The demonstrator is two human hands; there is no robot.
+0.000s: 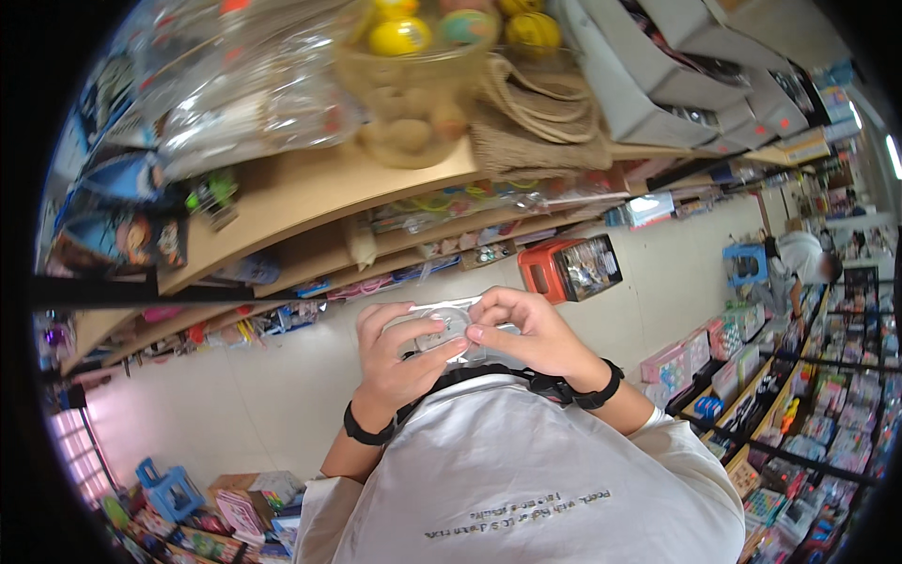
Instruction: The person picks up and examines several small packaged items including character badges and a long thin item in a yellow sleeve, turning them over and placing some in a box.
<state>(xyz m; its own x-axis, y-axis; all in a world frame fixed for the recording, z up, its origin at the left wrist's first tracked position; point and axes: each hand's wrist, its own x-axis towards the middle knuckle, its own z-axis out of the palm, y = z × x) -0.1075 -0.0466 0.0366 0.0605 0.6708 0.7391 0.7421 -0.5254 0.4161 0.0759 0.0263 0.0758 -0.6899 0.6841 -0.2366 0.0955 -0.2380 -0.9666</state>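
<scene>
Between both hands, close before the waist, is a small clear plastic package [451, 326] with a round transparent part; its contents are too small to make out. My left hand [402, 345] grips its left side, with fingertips on the front and the thumb along the lower edge. My right hand [525, 331] pinches the right edge between thumb and fingers. Black bands circle both wrists. Beyond the hands, a wooden shelf [317, 190] carries a yellowish translucent bowl [416, 92] with toy balls and a yellow duck, a folded woven bag [542, 127] and plastic-wrapped sticks [246, 106].
A red stool [539, 271] and a black-edged box [592, 268] stand on the floor ahead. Shelves of packaged goods [810, 423] line the lower right. Another person [803, 257] is near a blue stool [745, 266] at the far right. Another blue stool [173, 493] stands lower left.
</scene>
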